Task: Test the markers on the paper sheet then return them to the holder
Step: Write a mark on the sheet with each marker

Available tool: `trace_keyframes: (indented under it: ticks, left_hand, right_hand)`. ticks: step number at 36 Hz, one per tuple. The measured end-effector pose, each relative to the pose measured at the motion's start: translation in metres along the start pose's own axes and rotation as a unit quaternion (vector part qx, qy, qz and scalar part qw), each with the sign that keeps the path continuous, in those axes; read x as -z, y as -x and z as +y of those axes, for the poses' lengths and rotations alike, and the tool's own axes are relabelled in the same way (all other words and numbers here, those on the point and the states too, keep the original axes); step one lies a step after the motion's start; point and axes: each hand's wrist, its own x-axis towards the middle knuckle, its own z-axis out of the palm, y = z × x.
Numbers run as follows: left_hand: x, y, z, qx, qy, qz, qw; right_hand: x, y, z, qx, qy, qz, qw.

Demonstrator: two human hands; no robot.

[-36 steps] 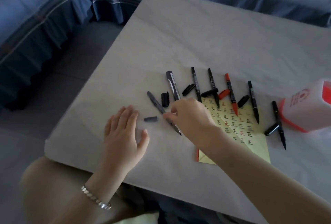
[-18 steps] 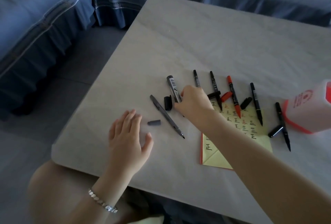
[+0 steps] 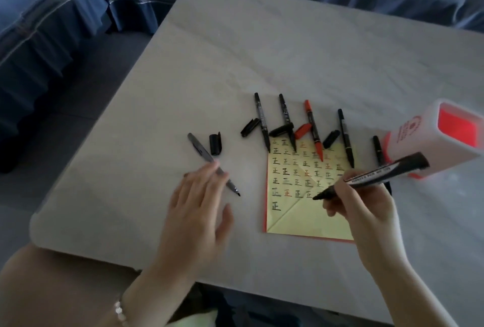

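My right hand (image 3: 364, 209) grips a thick black marker (image 3: 372, 176), uncapped, with its tip touching the yellow paper sheet (image 3: 293, 219) covered in written characters. My left hand (image 3: 199, 209) lies flat and open on the table, its fingertips over a thin grey marker (image 3: 201, 154). Several uncapped markers lie in a row along the sheet's top edge, black ones (image 3: 262, 122) and a red one (image 3: 313, 130), with loose caps (image 3: 215, 143) between them. The white and red holder (image 3: 429, 143) lies on its side at the right.
The grey table (image 3: 262, 51) has a rounded near-left corner. A blue sofa (image 3: 52, 12) surrounds it on the left and far sides. My knee shows below the near edge.
My right hand picked up the thick black marker from the row and brought it to the paper. My left hand slid right over the thin grey marker and the small cap.
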Motion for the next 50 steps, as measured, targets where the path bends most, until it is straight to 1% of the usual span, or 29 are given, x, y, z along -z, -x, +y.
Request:
trace_keyframes:
  ticks: [2,4,7,10,12,15,19,22,29,38,41,45,50]
  left_hand:
    - [-0.010,0.000,0.018,-0.041,0.031,-0.022,0.998]
    - [-0.020,0.001,0.031,-0.065,0.041,-0.052,0.996]
    - [-0.034,0.000,0.040,-0.084,0.018,-0.077,0.993]
    - [-0.045,-0.003,0.043,-0.091,-0.015,-0.082,0.992]
    - [-0.049,-0.005,0.043,-0.079,-0.029,-0.091,0.992]
    - [-0.051,-0.005,0.042,-0.061,-0.031,-0.107,0.992]
    - [-0.050,-0.005,0.043,-0.043,-0.018,-0.115,0.992]
    - [-0.050,-0.004,0.043,-0.042,-0.006,-0.106,0.993]
    - [-0.051,-0.005,0.043,-0.042,0.000,-0.091,0.995]
    - [-0.052,-0.004,0.043,-0.039,0.004,-0.089,0.995]
    - [-0.052,-0.005,0.043,-0.041,0.003,-0.089,0.995]
    - [-0.051,-0.005,0.043,-0.042,0.000,-0.089,0.995]
    - [-0.051,-0.005,0.043,-0.043,-0.002,-0.089,0.995]
  right_hand:
    - [0.003,0.003,0.007,0.032,0.032,0.023,0.999]
    - [0.005,0.004,0.015,0.068,0.084,0.034,0.994]
    - [0.001,0.004,0.024,0.103,0.133,0.003,0.986]
    - [-0.006,0.004,0.032,0.115,0.131,-0.012,0.985]
    - [-0.011,0.003,0.036,0.109,0.102,0.014,0.989]
    - [-0.020,0.000,0.041,0.087,0.056,0.085,0.991]
    - [-0.028,-0.006,0.052,0.087,0.075,0.149,0.982]
    - [-0.030,-0.009,0.061,0.124,0.111,0.173,0.971]
    - [-0.030,-0.009,0.068,0.175,0.148,0.163,0.960]
    - [-0.030,-0.011,0.072,0.170,0.152,0.146,0.963]
    - [-0.031,-0.011,0.072,0.177,0.171,0.145,0.958]
    - [-0.032,-0.010,0.071,0.184,0.198,0.162,0.949]
    - [-0.031,-0.010,0.070,0.185,0.190,0.176,0.948]
